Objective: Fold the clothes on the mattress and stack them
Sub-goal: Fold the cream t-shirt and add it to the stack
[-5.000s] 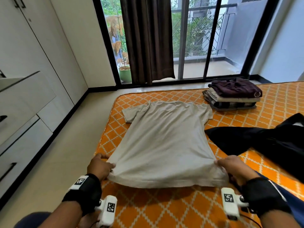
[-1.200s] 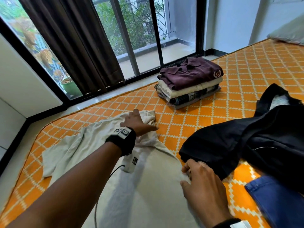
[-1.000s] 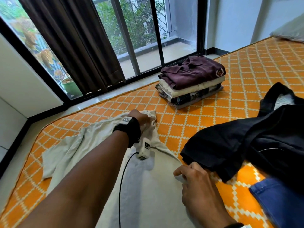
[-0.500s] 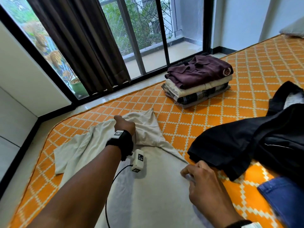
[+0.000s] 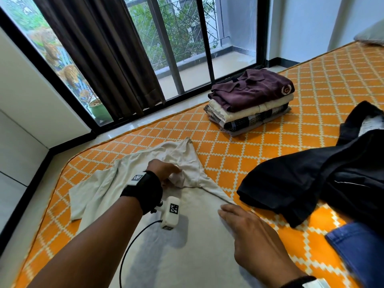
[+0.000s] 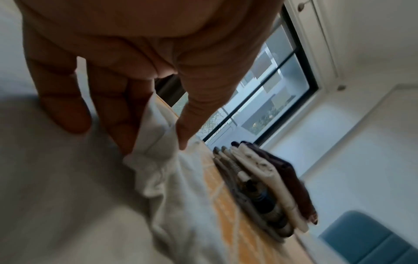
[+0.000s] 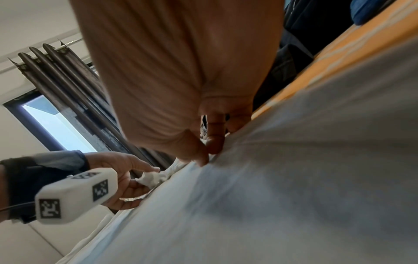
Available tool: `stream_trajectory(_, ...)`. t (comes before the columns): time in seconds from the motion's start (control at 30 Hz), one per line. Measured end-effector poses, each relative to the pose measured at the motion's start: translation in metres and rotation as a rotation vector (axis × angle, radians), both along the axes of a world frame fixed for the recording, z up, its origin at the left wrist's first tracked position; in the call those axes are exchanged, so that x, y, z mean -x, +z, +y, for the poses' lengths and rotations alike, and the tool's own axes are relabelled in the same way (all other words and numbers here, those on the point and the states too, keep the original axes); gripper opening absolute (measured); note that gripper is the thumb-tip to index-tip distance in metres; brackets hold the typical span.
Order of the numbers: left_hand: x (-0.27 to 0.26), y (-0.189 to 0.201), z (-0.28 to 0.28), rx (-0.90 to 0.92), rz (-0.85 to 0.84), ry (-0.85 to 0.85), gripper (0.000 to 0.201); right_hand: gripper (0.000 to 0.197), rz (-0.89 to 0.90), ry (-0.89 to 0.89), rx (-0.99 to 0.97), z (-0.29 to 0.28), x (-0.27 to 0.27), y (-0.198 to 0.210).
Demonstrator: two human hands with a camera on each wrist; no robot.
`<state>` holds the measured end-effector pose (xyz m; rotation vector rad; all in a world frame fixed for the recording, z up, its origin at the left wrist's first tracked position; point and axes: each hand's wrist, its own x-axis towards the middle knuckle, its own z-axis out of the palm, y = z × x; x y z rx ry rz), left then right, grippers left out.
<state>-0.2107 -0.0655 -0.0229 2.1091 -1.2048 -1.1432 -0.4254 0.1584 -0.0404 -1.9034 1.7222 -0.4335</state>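
Observation:
A white T-shirt [image 5: 187, 246] lies spread on the orange patterned mattress [image 5: 239, 146]. My left hand [image 5: 168, 173] pinches the shirt's right sleeve between thumb and fingers, with the cloth bunched and drawn over the body of the shirt; the left wrist view shows the same pinch [image 6: 156, 142]. My right hand [image 5: 232, 215] rests on the shirt's right edge with its fingers stretched out. In the right wrist view its fingertips [image 7: 214, 142] press the cloth down. A stack of folded clothes [image 5: 249, 102], maroon shirt on top, sits farther back.
A black garment [image 5: 311, 179] lies crumpled just right of the shirt, with blue jeans [image 5: 361, 252] at the near right. The mattress edge and bare floor [image 5: 12, 215] are to the left. A dark curtain [image 5: 99, 55] and glass doors stand behind.
My left hand has gripped the right sleeve and drawn it back toward the shirt's middle. The right hand's fingers have straightened on the side edge.

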Motion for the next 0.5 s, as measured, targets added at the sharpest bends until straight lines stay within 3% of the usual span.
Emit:
stream_trajectory(0.1, -0.001, 0.005, 0.002, 0.117, 0.212, 0.064, 0.037, 0.075, -0.006, -0.020, 0.016, 0.002, 0.000, 0.000)
stream_trajectory(0.17, -0.002, 0.006, 0.004, 0.160, 0.279, 0.097, 0.051, 0.070, -0.005, -0.045, 0.016, 0.005, 0.001, 0.000)
stream_trajectory(0.3, -0.012, -0.001, 0.012, -0.022, 0.145, 0.106, 0.088, 0.069, 0.023, -0.087, 0.034, 0.008, -0.002, -0.005)
stream_trajectory(0.33, -0.017, -0.002, 0.014, -0.056, 0.044, 0.090, 0.104, 0.070, 0.031, -0.092, 0.044, 0.008, -0.002, -0.006)
stream_trajectory(0.4, -0.024, 0.002, 0.015, -0.055, -0.423, -0.087, 0.132, 0.072, 0.045, -0.093, 0.050, 0.007, -0.001, -0.007)
stream_trajectory(0.47, -0.015, 0.012, 0.012, 0.060, -0.790, -0.291, 0.121, 0.071, 0.065, -0.090, 0.032, 0.007, -0.001, -0.008)
stream_trajectory(0.5, -0.008, 0.017, 0.007, 0.138, -0.847, -0.374, 0.109, 0.071, 0.079, -0.087, 0.017, 0.007, -0.001, -0.008)
